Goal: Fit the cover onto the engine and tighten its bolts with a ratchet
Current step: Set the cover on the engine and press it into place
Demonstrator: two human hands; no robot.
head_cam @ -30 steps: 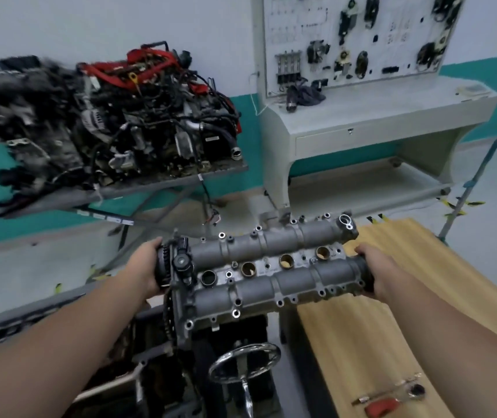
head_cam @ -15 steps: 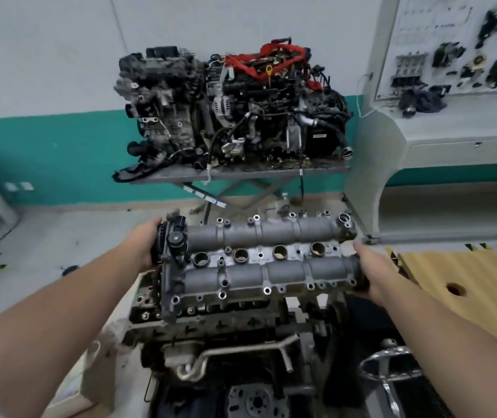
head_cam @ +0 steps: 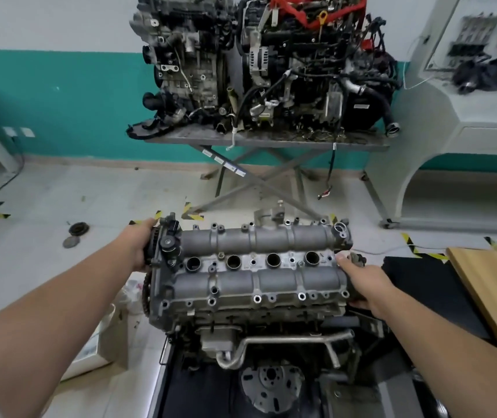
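Carried over from the wooden surface (head_cam: 488, 285), the cover (head_cam: 250, 267) is now settling onto the engine (head_cam: 241, 333), both hands, left (head_cam: 138, 248) and right (head_cam: 365, 285), gripping its ends with curled fingers, so bolting is coming next.

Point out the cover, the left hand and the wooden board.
cover (head_cam: 274, 280), head view, on the near ribbed tube of its top face.
left hand (head_cam: 138, 245), head view, on the back of the hand at the cover's chain end.
wooden board (head_cam: 494, 285), head view, on bare wood beside its round hole.
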